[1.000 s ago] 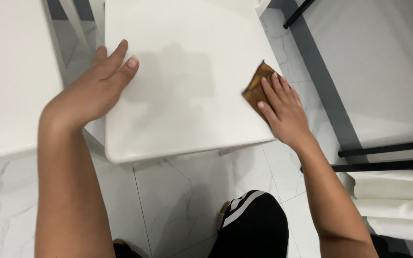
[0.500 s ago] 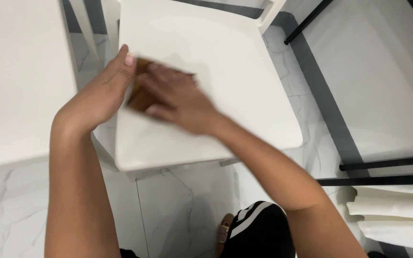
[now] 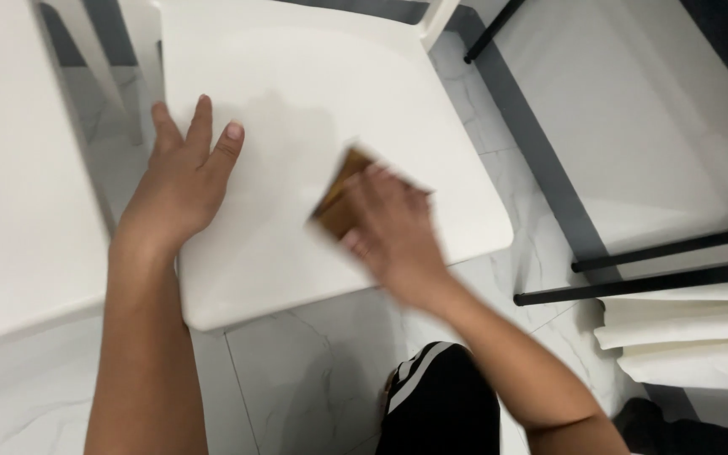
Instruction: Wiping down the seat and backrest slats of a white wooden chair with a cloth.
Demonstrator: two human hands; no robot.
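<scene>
Your left hand [image 3: 180, 181] lies flat, palm down and fingers spread, on the left edge of the white, smooth, square-cornered plastic chair seat [image 3: 297, 93]. It grasps nothing; it only presses on the surface. The wrist hangs past the seat's left rim.

Your right hand [image 3: 389, 232] is motion-blurred. It rests on top of a small brown folded cloth [image 3: 340, 198], fingers laid over it and pressing it down against the seat. Whether the fingers curl around the cloth's edge cannot be told through the blur; the hand covers the near half and the far brown corner shows beyond the fingertips.

Cloth position: on the seat, right of centre, nearer the front edge than the back, well apart from your left hand.

Surroundings: a second white flat surface [image 3: 18, 168] sits to the left, separated from the seat by a narrow gap. White marble-patterned floor tiles [image 3: 297, 371] show below. Black metal bars [image 3: 667, 261] lie to the right, above a stack of white folded material [image 3: 684, 337]. A black shoe with white stripes [image 3: 431, 396] is on the floor just in front of the seat.
</scene>
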